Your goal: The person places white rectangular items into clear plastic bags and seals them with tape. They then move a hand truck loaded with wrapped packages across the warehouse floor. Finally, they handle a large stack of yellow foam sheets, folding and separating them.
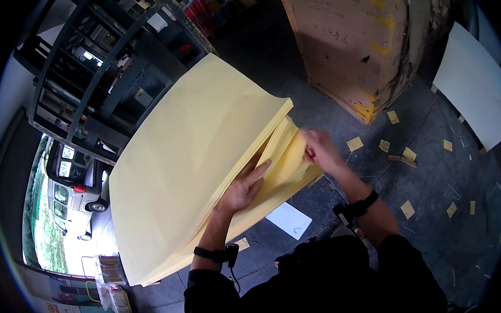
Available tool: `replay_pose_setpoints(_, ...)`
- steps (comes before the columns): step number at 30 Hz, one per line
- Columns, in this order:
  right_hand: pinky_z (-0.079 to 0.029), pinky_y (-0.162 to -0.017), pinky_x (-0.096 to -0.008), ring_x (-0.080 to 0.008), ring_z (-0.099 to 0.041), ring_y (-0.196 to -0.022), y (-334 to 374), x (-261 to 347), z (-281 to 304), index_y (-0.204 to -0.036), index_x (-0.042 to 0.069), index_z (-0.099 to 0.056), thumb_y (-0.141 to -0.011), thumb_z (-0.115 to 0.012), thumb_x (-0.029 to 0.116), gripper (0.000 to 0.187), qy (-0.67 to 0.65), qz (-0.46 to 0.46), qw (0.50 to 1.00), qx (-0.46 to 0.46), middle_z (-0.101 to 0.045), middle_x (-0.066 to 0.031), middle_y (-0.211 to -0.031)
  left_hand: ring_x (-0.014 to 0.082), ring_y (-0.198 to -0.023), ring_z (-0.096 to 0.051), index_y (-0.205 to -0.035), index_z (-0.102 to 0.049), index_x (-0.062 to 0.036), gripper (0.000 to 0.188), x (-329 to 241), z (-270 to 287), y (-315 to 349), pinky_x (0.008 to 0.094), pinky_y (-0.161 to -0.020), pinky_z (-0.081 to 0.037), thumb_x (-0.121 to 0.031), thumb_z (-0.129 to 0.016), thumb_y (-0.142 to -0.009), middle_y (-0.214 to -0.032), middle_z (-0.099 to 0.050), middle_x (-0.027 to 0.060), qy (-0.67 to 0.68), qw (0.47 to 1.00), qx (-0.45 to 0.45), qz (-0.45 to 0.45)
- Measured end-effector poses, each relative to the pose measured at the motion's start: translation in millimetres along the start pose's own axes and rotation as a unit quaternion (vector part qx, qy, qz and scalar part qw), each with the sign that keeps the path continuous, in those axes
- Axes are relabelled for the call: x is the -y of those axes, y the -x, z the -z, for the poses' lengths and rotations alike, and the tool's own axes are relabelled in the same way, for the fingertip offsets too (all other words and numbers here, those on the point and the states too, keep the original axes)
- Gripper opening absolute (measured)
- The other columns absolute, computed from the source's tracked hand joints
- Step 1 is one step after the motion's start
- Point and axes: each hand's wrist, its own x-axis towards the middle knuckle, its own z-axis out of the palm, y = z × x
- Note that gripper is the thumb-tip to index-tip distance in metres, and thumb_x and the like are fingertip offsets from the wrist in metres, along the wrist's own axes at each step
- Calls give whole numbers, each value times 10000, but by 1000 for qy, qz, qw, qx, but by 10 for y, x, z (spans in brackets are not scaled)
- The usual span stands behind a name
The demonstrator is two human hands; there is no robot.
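Observation:
A thick stack of large pale-yellow sheets (192,131), paper or thin board, fills the middle of the view. Its upper layers are lifted along the near right edge, leaving a dark gap. My left hand (242,192) is at that gap against the upper layers' edge, fingers stretched and apart; its thumb is partly hidden. At the right corner, my right hand (320,151) has its fingers closed on the edge of the lower yellow sheets (290,157), which bow and fan out there. How many sheets it pinches cannot be made out. Each wrist wears a black strap.
A dark metal-framed machine (116,78) stands behind the stack. A big worn cardboard box (352,43) is at the back right, with a white board (473,85) beyond it. Small yellow scraps (407,209) and a white sheet (289,220) lie on the floor. A van (71,194) shows outside, left.

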Motion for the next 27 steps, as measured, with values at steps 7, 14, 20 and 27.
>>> replay_pose_setpoints(7, -405, -454, -266, -151, -594, -512, -125, 29, 3, -653, 103, -508, -934, -646, 241, 342, -192, -61, 979, 33, -525, -24, -564, 335, -1197, -558, -1238, -659, -174, 490, -34, 27, -24, 411, -1010, -456, -186, -793, -767, -1333, -563, 176, 13, 1000, 16, -6)
replay_pose_setpoints(14, -403, -451, -269, -157, -597, -508, -134, -32, 32, -664, 106, -517, -938, -639, 247, 331, -205, -66, 975, 48, -524, -16, -572, 339, -1253, -529, -1233, -670, -182, 602, 45, -30, 10, 411, -1040, -441, -177, -875, -667, -1368, -547, 161, 61, 997, 35, 27)
replay_pose_setpoints(20, -407, -444, -272, -151, -584, -503, -75, -30, 22, -688, 104, -519, -938, -646, 284, 333, -69, -56, 996, 30, -528, -17, -593, 331, -1203, -561, -1235, -662, -174, 398, 9, -27, 13, 401, -1015, -454, -126, -713, -843, -1334, -565, 178, 12, 1000, -24, 4)
replay_pose_setpoints(27, -417, -452, -266, -158, -578, -509, -135, -20, -42, -674, 100, -499, -939, -641, 230, 328, -186, -65, 980, 21, -530, -27, -589, 360, -1241, -542, -1190, -679, -160, 384, -8, 42, -21, 397, -1010, -458, -166, -752, -813, -1411, -506, 207, 19, 1000, 20, 2)
